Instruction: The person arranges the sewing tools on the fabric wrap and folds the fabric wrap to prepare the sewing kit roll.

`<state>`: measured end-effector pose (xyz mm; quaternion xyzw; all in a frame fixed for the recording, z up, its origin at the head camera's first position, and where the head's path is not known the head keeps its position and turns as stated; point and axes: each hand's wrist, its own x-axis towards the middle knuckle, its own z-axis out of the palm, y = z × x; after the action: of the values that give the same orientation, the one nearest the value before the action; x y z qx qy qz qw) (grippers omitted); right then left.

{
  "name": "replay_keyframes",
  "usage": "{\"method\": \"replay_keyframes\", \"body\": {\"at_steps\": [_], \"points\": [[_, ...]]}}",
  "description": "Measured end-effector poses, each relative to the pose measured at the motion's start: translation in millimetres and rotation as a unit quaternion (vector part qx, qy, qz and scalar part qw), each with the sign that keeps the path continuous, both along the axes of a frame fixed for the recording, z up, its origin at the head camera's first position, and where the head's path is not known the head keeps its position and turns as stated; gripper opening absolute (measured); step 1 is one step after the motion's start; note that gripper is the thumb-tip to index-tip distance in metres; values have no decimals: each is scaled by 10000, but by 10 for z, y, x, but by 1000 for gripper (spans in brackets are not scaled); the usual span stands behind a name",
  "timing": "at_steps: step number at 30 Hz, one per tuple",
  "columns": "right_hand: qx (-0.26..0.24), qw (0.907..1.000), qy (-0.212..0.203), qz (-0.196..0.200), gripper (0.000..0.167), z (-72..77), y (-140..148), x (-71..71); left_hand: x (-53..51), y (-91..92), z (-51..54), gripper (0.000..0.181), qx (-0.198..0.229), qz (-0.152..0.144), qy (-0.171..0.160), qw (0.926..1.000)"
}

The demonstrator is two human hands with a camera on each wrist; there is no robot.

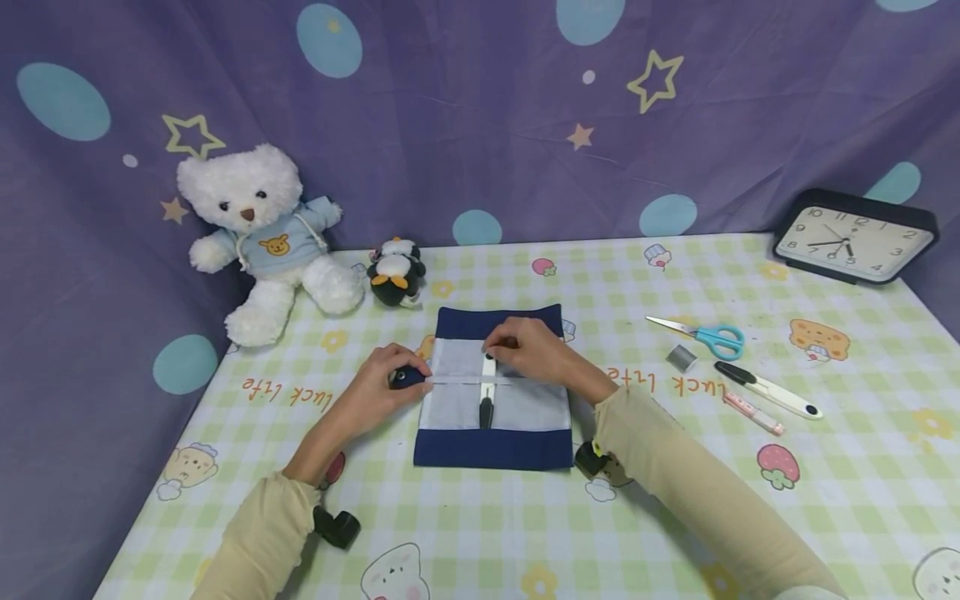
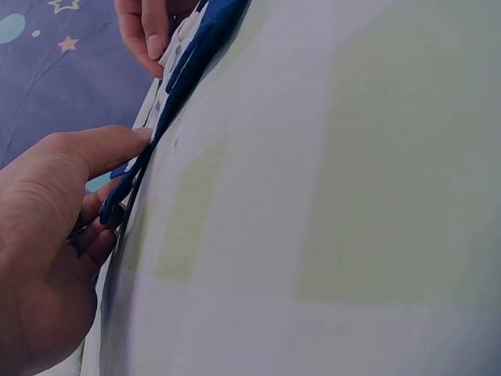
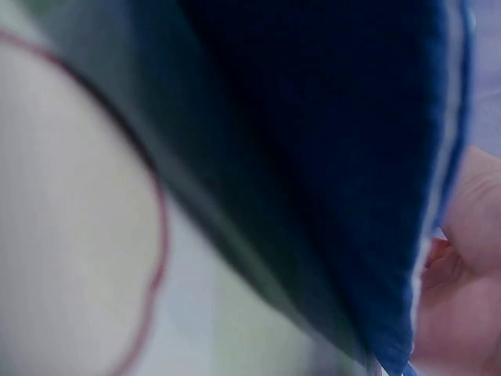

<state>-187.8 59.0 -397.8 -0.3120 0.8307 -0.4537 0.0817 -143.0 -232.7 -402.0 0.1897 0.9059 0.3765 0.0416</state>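
Note:
A navy-edged fabric roll (image 1: 491,450) lies unfolded, its pale grey inside facing up and a thin strap running across the middle. Tucked under the strap is a slim white tool with a black end (image 1: 487,392), lying lengthwise. My right hand (image 1: 528,346) pinches the tool's far white end between thumb and fingertips. At the roll's left edge my left hand (image 1: 378,383) pinches the fabric beside a navy tab with a snap (image 1: 407,377). In the left wrist view, my left hand (image 2: 55,204) has its thumb on top of the edge. Navy cloth (image 3: 329,157) fills much of the right wrist view.
To the right lie blue-handled scissors (image 1: 705,335), a grey spool (image 1: 682,358), a second white tool with a black end (image 1: 772,392) and a pink-and-white stick (image 1: 753,414). A teddy bear (image 1: 273,242), a penguin toy (image 1: 396,271) and a clock (image 1: 855,237) stand at the back.

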Motion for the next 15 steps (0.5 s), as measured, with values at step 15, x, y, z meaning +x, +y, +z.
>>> {"method": "replay_keyframes", "body": {"at_steps": [15], "points": [[9,9999,127,42,15,-6,-1,10,7,-5,0,13,51,-7,-33,10000]]}}
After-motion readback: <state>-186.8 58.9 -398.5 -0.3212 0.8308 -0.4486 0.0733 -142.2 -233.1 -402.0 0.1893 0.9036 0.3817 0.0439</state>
